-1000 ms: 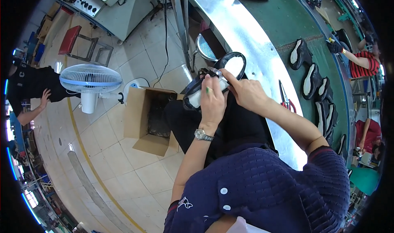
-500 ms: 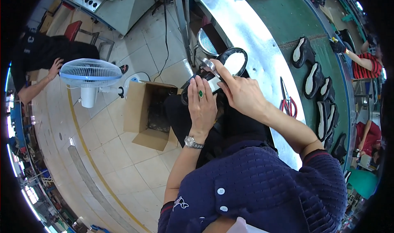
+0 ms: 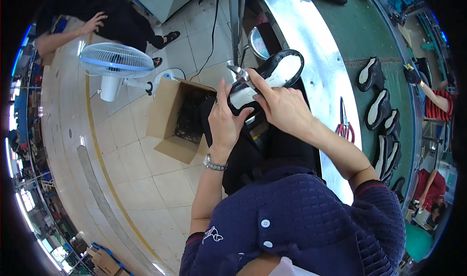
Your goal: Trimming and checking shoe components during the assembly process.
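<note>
A black shoe (image 3: 277, 71) with a white insole lies sole-up over my lap. My left hand (image 3: 224, 121) clasps its near end from the left, thumb side against the black upper. My right hand (image 3: 282, 105) holds a small metal tool (image 3: 239, 73) with shiny jaws, pressed at the shoe's edge near its middle. Both hands touch the shoe, and the part beneath my fingers is hidden.
An open cardboard box (image 3: 177, 122) with dark scraps stands on the tiled floor left of my knees. A white fan (image 3: 116, 64) stands beyond it. Red-handled scissors (image 3: 344, 125) lie on the steel bench edge (image 3: 311, 37). Several black shoes (image 3: 379, 115) sit on the green belt. Other people work around.
The shoe and both hands have risen slightly and shifted right. My left hand moved from lying flat over the shoe to gripping its near end. The person by the fan stepped closer.
</note>
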`<act>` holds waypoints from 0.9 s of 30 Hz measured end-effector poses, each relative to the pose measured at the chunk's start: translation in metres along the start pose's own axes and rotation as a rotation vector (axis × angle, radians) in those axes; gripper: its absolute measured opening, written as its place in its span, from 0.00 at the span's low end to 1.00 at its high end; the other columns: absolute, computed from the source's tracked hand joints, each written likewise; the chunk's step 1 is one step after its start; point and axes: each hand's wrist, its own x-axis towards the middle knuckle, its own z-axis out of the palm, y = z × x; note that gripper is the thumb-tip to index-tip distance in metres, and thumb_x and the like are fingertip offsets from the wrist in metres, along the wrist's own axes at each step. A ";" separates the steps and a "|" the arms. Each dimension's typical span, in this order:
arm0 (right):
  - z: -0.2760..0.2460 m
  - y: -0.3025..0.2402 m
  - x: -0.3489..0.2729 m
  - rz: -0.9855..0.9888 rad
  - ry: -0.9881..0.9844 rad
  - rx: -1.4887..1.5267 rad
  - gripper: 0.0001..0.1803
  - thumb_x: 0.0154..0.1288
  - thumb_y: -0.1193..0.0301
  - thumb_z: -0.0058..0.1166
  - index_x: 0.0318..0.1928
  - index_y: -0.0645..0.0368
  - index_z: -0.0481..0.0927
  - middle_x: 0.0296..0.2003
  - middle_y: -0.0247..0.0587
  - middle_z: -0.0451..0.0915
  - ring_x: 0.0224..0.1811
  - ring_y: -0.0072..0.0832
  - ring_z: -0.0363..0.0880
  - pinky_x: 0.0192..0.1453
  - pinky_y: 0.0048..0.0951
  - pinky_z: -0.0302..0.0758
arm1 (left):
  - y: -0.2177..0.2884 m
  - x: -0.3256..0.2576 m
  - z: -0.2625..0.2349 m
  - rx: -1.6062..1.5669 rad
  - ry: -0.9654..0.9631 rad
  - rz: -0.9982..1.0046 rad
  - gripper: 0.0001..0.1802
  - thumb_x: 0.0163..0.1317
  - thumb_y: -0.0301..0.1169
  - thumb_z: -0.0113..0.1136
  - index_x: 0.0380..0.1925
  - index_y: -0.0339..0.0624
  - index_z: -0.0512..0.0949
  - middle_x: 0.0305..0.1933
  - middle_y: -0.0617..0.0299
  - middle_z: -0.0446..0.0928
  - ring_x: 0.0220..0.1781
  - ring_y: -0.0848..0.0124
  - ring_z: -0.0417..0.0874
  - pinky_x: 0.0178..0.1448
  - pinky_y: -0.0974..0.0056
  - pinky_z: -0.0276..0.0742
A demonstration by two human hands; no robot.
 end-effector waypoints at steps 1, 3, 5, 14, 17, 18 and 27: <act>0.007 -0.002 -0.002 0.010 0.056 0.050 0.34 0.65 0.70 0.51 0.69 0.53 0.55 0.17 0.51 0.78 0.21 0.49 0.80 0.24 0.47 0.74 | 0.000 0.000 0.000 -0.019 -0.008 0.015 0.53 0.43 0.39 0.78 0.67 0.39 0.58 0.56 0.49 0.78 0.56 0.53 0.80 0.56 0.58 0.77; 0.019 0.005 -0.003 0.053 0.027 0.000 0.32 0.65 0.68 0.51 0.68 0.52 0.57 0.17 0.51 0.78 0.22 0.50 0.81 0.25 0.48 0.75 | -0.002 0.003 0.001 -0.053 -0.032 0.046 0.54 0.42 0.37 0.78 0.69 0.42 0.56 0.56 0.53 0.79 0.57 0.54 0.80 0.57 0.58 0.77; 0.007 0.022 0.001 0.006 0.017 -0.063 0.30 0.65 0.68 0.51 0.66 0.51 0.59 0.18 0.51 0.78 0.23 0.50 0.81 0.26 0.50 0.75 | -0.012 0.011 -0.009 -0.085 -0.105 0.082 0.56 0.42 0.35 0.78 0.70 0.43 0.55 0.56 0.53 0.79 0.57 0.54 0.80 0.57 0.58 0.77; -0.028 0.052 -0.050 0.250 -0.201 0.090 0.26 0.69 0.67 0.51 0.66 0.59 0.65 0.28 0.53 0.82 0.22 0.43 0.82 0.31 0.37 0.76 | -0.005 -0.061 -0.020 -0.341 -0.177 -0.214 0.64 0.46 0.49 0.76 0.73 0.36 0.43 0.74 0.36 0.50 0.75 0.47 0.56 0.75 0.54 0.55; -0.026 0.011 -0.076 0.365 -0.428 0.563 0.29 0.70 0.72 0.52 0.69 0.57 0.63 0.29 0.39 0.83 0.23 0.23 0.81 0.33 0.25 0.77 | 0.006 -0.097 -0.018 -0.595 -0.173 -0.416 0.49 0.58 0.47 0.67 0.70 0.33 0.54 0.68 0.42 0.60 0.64 0.51 0.71 0.61 0.60 0.73; -0.021 0.006 -0.079 0.306 -0.476 0.585 0.29 0.69 0.73 0.53 0.69 0.57 0.62 0.30 0.40 0.83 0.24 0.23 0.81 0.35 0.24 0.77 | -0.002 -0.104 -0.018 -0.203 0.003 -0.274 0.32 0.65 0.44 0.60 0.61 0.30 0.68 0.59 0.42 0.71 0.54 0.53 0.78 0.52 0.61 0.77; -0.025 -0.042 -0.035 -0.030 -0.770 0.256 0.31 0.70 0.71 0.50 0.71 0.50 0.56 0.29 0.55 0.80 0.33 0.48 0.83 0.40 0.41 0.75 | -0.015 -0.119 -0.033 -0.175 0.109 -0.295 0.15 0.70 0.35 0.52 0.42 0.33 0.80 0.27 0.48 0.80 0.29 0.51 0.82 0.32 0.58 0.77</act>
